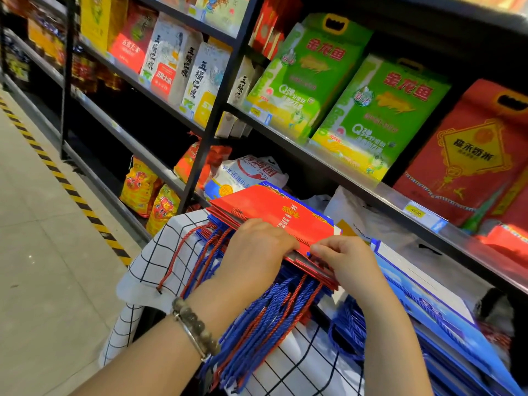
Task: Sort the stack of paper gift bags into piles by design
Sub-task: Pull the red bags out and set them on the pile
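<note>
Head view: my left hand (254, 250) and right hand (347, 261) on the red gift bags (274, 208).
The stack lies on the checked-cloth tabletop (171, 241). My left fingers curl over its near edge, and my right hand pinches that edge just beside them. Cord handles (268, 324) hang toward me. The blue gift bags (428, 307) lie to the right.

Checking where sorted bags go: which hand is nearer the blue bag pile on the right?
Right. The right hand pinches the mixed stack at its edge, just left of the blue bag pile; the left hand grips the same stack farther left.
</note>
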Demonstrator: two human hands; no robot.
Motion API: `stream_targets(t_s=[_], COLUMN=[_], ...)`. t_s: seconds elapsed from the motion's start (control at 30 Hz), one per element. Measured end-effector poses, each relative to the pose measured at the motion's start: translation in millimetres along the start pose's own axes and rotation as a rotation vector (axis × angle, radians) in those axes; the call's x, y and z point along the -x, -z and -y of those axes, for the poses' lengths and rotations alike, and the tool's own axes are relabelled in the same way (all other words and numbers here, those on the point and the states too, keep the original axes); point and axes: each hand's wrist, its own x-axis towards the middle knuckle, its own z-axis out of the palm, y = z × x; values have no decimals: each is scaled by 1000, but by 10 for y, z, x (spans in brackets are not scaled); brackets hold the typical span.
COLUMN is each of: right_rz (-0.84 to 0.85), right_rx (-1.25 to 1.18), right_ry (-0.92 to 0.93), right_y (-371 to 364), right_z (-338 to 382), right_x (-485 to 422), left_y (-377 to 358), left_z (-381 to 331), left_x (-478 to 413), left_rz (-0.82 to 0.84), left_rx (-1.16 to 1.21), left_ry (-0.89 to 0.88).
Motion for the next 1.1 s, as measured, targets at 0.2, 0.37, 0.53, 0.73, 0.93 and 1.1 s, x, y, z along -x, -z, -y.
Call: stream_targets(t_s=[0.2, 0.37, 0.53, 0.73, 0.93, 1.1], right_rz=[8, 17, 78, 56, -30, -105], right_rx=[93, 144, 188, 319, 261, 204], right_ry=[-23, 24, 61, 78, 81, 87], right_y=[1, -50, -8, -62, -133, -215], right_z=[22, 23, -25, -32, -89, -135], right_x=[9, 36, 136, 192, 201, 275], left_y=[12, 25, 3, -34, 15, -12], left_z=[-30, -59, -27, -115, -355, -379], left_x=[57, 70, 44, 49, 0, -113], left_rz=[-58, -89, -111, -170, 132, 189], left_rx=[32, 35, 9, -11, -97, -177], left_ry=[55, 68, 87, 164, 391, 359])
